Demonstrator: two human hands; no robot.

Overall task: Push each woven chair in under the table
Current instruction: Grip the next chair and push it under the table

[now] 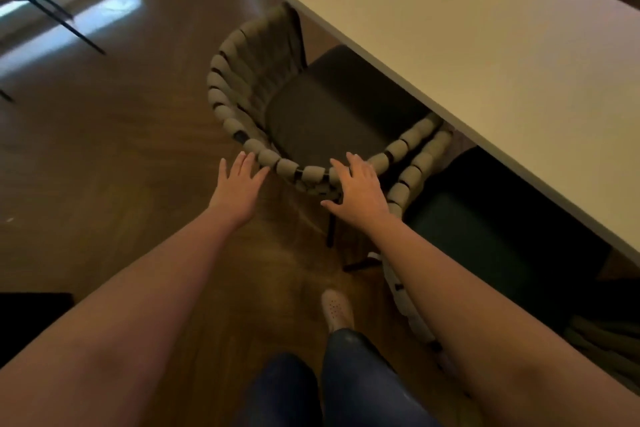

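Step in hand: the push on the woven chair (pixel 311 107) at the centre of the frame is judged to be at its start, since much of the seat is seen outside the counter (pixel 467 28).
Left hand: the left hand (pixel 239 184) is held flat, left of centre; its fingers (pixel 242 163) are straight and spread, with the tips at the back rim (pixel 304 172). Nothing is gripped, and whether the rim is actually touched cannot be told.
Right hand: the right hand (pixel 358 189) is laid on the rim just right of centre. Its fingers (pixel 355 163) are extended over the top and the thumb is spread wide. It is a press, not a clasp.
Next move: an even shove from both palms towards the upper right is thought to be called for, so that the chair is not turned as it slides.
Chair position: the front of the dark seat cushion (pixel 346 90) is already hidden under the counter's edge, while the curved back is left out over the floor (pixel 104 156).
Chair appearance: grey-green straps are wound in thick bands round a dark frame, forming a rounded back.
Neighbour: a second woven chair (pixel 485 215) is seen at the lower right, its rim touching the first; most of its seat is likewise uncovered.
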